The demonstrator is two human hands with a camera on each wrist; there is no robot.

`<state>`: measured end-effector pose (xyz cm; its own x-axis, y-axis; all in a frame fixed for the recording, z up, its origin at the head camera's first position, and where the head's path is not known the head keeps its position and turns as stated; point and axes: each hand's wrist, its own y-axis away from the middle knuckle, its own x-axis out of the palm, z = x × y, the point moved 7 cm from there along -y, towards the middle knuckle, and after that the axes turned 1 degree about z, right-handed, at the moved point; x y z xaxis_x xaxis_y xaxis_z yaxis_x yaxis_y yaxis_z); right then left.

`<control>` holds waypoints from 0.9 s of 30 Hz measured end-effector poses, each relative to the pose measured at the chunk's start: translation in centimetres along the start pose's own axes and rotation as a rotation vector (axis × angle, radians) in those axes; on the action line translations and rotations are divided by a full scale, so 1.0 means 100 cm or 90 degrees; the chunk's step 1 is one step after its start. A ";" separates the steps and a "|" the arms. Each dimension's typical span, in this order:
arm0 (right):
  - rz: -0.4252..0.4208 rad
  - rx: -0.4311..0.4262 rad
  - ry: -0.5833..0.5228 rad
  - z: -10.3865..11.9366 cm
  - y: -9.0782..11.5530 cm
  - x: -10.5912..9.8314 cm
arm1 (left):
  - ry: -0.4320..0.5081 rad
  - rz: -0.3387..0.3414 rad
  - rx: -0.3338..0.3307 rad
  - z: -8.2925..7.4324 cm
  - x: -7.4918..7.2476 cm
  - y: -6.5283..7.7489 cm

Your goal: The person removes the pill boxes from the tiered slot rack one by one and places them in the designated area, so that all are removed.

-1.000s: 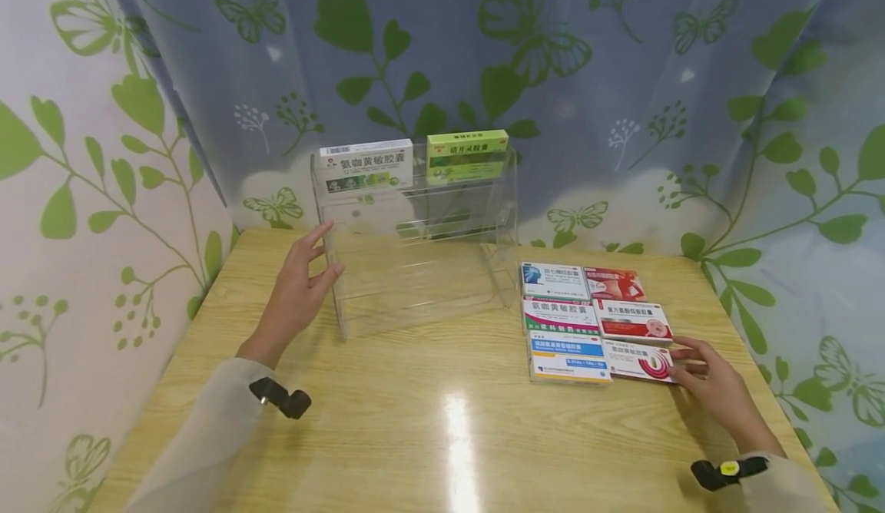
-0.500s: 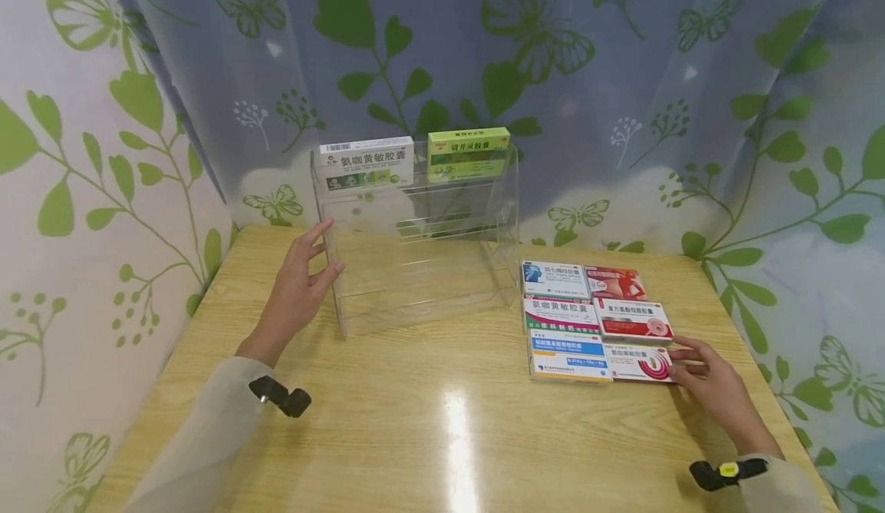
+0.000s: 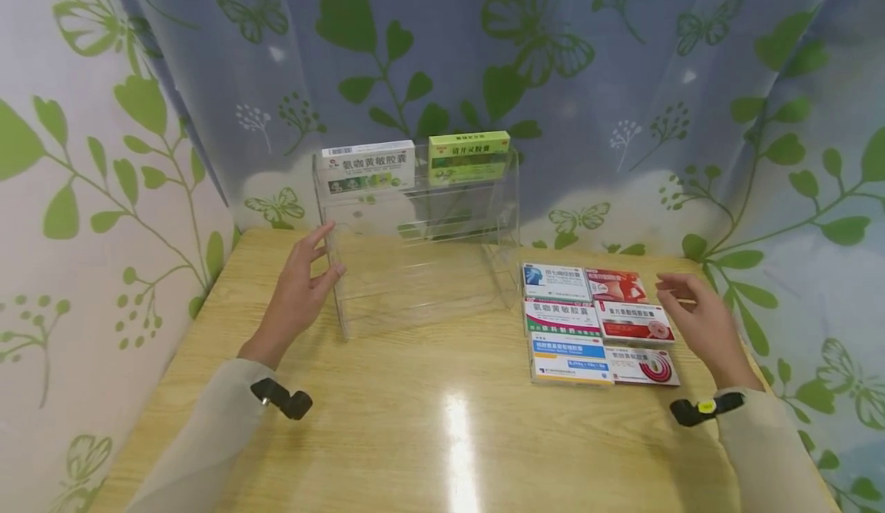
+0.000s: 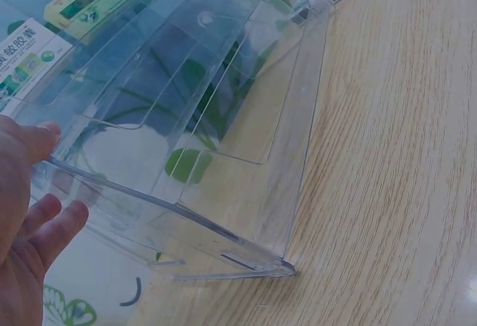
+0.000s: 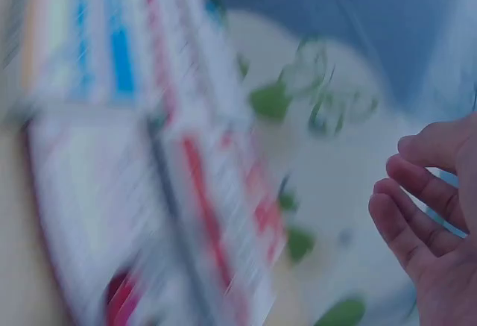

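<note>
In the head view, my left hand (image 3: pixel 297 290) holds the left side panel of a clear acrylic display rack (image 3: pixel 415 298). The left wrist view has the thumb (image 4: pixel 46 138) over the panel's edge and fingers behind it. A white medicine box (image 3: pixel 366 169) and a green medicine box (image 3: pixel 469 158) stand in the rack's top tier. My right hand (image 3: pixel 705 325) holds nothing, its fingers loosely bent, beside the red medicine box (image 3: pixel 615 286) and the red-and-white medicine box (image 3: pixel 634 322). A white box with pink rings (image 3: pixel 639 366) lies just below these.
Left of those boxes lie a white box with a blue head picture (image 3: pixel 555 281), a white-pink-green box (image 3: pixel 561 318) and a blue-and-white box (image 3: pixel 569 358), packed close together. The wooden table (image 3: pixel 387 436) meets a leaf-patterned curtain (image 3: pixel 594 114) behind.
My right hand has let go of the white box with pink rings and moved up and away from the viewer, alongside the red box. The left hand stays on the rack.
</note>
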<state>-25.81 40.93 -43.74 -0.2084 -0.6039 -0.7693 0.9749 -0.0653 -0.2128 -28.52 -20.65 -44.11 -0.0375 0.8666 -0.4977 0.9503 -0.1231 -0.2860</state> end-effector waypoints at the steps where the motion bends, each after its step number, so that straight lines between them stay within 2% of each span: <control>1: 0.000 -0.003 -0.004 0.011 -0.008 0.000 | -0.001 0.000 0.000 0.001 0.000 0.000; 5: 0.009 -0.012 -0.033 0.055 -0.042 0.006 | -0.001 -0.001 0.005 0.001 0.000 0.001; 12: 0.035 -0.064 -0.097 0.122 -0.090 0.017 | 0.001 0.000 0.006 0.001 0.000 0.000; 20: 0.044 -0.121 -0.154 0.180 -0.128 0.031 | 0.001 0.005 0.003 -0.001 0.001 0.001; 24: 0.054 -0.117 -0.171 0.205 -0.144 0.040 | -0.001 0.004 -0.002 0.000 0.001 0.001; 27: 0.091 -0.099 -0.175 0.223 -0.154 0.051 | -0.001 0.002 -0.002 0.000 0.000 0.001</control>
<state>-40.16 21.15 -30.93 -0.0204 -0.7905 -0.6121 0.9646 0.1454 -0.2199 -28.44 -20.66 -44.17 -0.0349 0.8653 -0.5001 0.9515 -0.1243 -0.2815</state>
